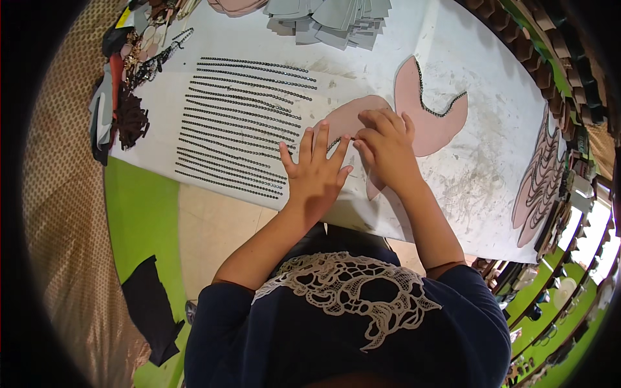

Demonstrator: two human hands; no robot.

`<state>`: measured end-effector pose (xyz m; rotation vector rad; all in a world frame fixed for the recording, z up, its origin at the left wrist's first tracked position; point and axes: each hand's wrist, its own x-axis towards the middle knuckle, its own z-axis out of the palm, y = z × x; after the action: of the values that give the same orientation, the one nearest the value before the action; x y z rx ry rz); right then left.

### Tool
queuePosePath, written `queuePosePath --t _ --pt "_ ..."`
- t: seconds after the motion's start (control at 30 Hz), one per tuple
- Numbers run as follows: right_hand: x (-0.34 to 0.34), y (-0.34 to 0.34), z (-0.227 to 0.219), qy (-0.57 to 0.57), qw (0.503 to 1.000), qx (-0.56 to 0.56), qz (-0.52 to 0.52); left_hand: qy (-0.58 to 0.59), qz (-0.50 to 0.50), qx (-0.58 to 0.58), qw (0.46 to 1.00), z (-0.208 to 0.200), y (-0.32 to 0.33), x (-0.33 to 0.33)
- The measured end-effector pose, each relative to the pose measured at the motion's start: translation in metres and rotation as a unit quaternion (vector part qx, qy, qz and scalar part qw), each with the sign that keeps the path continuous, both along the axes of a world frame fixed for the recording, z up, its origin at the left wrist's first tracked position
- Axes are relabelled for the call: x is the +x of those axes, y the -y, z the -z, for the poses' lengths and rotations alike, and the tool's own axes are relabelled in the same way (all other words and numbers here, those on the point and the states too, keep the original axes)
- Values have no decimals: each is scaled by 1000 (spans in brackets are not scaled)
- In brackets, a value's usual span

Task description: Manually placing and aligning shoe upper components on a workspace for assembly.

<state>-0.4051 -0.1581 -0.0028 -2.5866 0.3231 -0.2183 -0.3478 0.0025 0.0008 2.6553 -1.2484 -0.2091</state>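
Observation:
A curved pink shoe-upper piece [352, 112] lies under both my hands, with a dark beaded trim strip [334, 143] along its inner edge. My left hand [315, 169] rests with fingers spread, the fingertips on the piece and the trim. Bent over the piece's right part, my right hand [388, 143] has thumb and index finger close together at the trim; the fingers cover that spot. To the right lies a similar pink piece [424, 123], its inner curve edged with dark beading. Several cut lengths of beaded trim [239, 132] lie in rows to the left.
Stacked grey pieces [336, 19] sit at the table's far edge. Beaded chain and dark scraps [131, 121] crowd the left end. More trimmed pink pieces [540, 181] overlap at the right end, beside loaded racks [569, 284]. Dark cloth [152, 310] lies below on the left.

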Motion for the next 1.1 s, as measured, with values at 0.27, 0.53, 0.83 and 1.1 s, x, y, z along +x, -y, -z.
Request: queuePosePath --t 0.27,0.53,0.83,1.1 --pt "-9 15 -2 -10 1000 -6 -13 60 24 6 998 3 2 -1" --pt "-12 10 2 12 999 -37 -16 108 48 31 993 2 3 -1" --pt "-15 -8 9 -8 997 -73 38 31 16 14 999 2 1 -2" --pt "-16 -18 12 -4 992 -89 86 41 58 -13 997 4 2 -9"
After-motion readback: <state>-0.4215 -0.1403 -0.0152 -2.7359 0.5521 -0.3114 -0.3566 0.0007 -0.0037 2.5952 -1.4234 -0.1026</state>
